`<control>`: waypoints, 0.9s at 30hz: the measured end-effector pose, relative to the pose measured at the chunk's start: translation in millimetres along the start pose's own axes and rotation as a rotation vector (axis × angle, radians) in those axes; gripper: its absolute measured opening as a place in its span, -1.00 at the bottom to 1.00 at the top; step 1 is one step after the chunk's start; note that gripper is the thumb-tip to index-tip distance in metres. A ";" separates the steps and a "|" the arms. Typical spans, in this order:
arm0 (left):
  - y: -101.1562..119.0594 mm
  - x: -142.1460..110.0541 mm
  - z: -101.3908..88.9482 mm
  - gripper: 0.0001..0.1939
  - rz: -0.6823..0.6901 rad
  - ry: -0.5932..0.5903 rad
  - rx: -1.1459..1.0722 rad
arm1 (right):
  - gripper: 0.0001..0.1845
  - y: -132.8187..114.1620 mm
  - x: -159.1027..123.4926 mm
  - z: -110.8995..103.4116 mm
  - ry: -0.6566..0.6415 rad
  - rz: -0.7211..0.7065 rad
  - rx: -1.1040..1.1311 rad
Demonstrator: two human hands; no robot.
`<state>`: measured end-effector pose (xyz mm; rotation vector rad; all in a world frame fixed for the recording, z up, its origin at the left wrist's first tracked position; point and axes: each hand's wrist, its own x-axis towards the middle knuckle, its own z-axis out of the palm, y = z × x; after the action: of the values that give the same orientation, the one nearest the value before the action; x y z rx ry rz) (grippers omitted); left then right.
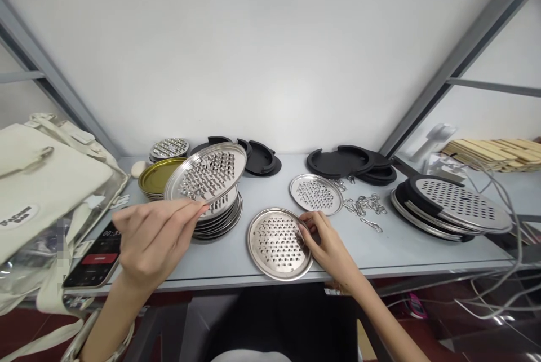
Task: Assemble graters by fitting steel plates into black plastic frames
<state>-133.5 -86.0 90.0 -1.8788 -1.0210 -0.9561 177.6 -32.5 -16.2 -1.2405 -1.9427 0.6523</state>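
My left hand pinches the near rim of a round metal grater disc, raised and tilted above a stack of similar discs. In front of me another round grater disc lies on the table near its front edge. The fingers of my right hand are closed on the right rim of that disc; the thumb is partly hidden. Just behind it rests a smaller grater disc with finer holes.
Black plastic holders lie along the wall. Metal clips are scattered at the right, beside stacked graters with black rims. Gold lids, a phone and a cream bag occupy the left. Cables hang at the right.
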 end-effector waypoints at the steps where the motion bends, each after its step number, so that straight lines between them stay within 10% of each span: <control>1: -0.1 -0.9 2.0 -0.72 0.007 -0.005 0.005 | -0.85 -0.4 0.0 -0.2 -0.002 0.001 0.000; 27: -9.6 -34.5 17.9 -0.82 0.016 -0.312 -0.061 | -0.85 27.5 2.3 -6.3 0.219 0.014 -0.206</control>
<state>-151.3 -77.1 55.2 -2.1291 -1.1656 -0.7048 196.9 -19.0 -31.9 -1.3894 -1.8533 0.3121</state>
